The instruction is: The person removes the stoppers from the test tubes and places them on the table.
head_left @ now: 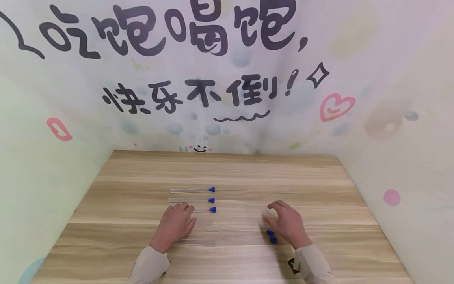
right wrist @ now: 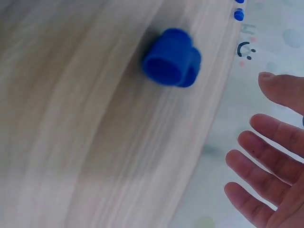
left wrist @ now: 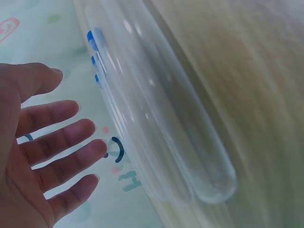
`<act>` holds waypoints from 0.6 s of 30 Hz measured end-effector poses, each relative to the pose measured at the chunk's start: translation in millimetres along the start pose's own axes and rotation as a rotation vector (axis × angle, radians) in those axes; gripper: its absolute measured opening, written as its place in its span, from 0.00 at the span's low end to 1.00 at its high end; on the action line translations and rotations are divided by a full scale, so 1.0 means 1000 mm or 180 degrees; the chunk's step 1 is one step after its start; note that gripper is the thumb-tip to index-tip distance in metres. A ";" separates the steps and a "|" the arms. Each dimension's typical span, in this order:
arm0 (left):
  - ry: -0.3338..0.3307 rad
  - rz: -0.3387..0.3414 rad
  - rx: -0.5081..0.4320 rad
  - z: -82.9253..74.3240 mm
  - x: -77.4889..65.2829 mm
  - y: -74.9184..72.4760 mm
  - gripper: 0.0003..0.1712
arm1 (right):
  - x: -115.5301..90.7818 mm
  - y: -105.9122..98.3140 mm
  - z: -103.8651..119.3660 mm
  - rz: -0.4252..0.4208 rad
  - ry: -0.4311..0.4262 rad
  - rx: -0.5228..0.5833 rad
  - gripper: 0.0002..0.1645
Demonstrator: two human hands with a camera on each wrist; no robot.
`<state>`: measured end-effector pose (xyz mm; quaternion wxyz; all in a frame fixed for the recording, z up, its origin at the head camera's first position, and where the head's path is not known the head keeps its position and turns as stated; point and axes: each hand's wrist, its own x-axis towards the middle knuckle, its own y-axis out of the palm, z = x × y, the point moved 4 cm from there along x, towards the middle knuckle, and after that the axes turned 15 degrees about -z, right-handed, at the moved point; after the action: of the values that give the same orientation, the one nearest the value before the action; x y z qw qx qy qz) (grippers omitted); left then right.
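Observation:
Three clear test tubes with blue caps lie side by side, the farthest tube point(head_left: 189, 191) beyond my left hand point(head_left: 176, 225). That hand hovers above the near tubes with loosely bent fingers, holding nothing; it hides part of the nearest capped one. Closer to me lies a faint clear tube point(head_left: 196, 242), seen large as a clear tube point(left wrist: 197, 147) with a rounded end in the left wrist view. My right hand point(head_left: 288, 223) is empty, fingers spread and slightly bent, just beyond two loose blue caps point(head_left: 273, 240). One blue cap point(right wrist: 164, 64) shows its hollow opening in the right wrist view.
The wood-grain table point(head_left: 248, 169) meets a printed wall sheet point(head_left: 227, 134) at its back edge. Pale side walls stand at the left and right. A small black item point(head_left: 293, 266) shows beside the right sleeve point(head_left: 313, 264).

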<state>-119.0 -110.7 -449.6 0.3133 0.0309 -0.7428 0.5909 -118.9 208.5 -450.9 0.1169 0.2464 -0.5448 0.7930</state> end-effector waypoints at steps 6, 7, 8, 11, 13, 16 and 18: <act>0.0023 0.0004 0.0035 -0.003 0.006 0.001 0.11 | 0.007 -0.001 0.012 -0.0051 -0.0103 0.0051 0.19; 0.0028 0.0016 0.0045 -0.003 0.008 0.002 0.11 | 0.009 -0.001 0.014 -0.0052 -0.0119 0.0057 0.19; 0.0037 0.0021 0.0055 -0.003 0.009 0.002 0.11 | 0.010 -0.001 0.016 -0.0050 -0.0131 0.0060 0.19; 0.0065 0.0058 0.0078 -0.004 0.013 0.003 0.11 | 0.013 0.001 0.022 -0.0034 -0.0154 0.0057 0.19; 0.0072 0.0088 0.0080 -0.004 0.016 0.004 0.11 | 0.015 0.003 0.025 -0.0013 -0.0166 0.0057 0.19; 0.0050 0.0169 0.0078 -0.003 0.018 0.006 0.11 | 0.018 0.006 0.030 0.0015 -0.0200 0.0081 0.20; 0.0021 0.0231 0.0076 -0.001 0.019 0.008 0.12 | 0.019 0.007 0.034 0.0013 -0.0229 0.0102 0.20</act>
<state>-136.9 -101.0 -447.0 0.2937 0.0057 -0.7352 0.6109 -129.5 173.3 -437.1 0.0916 0.2755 -0.5364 0.7925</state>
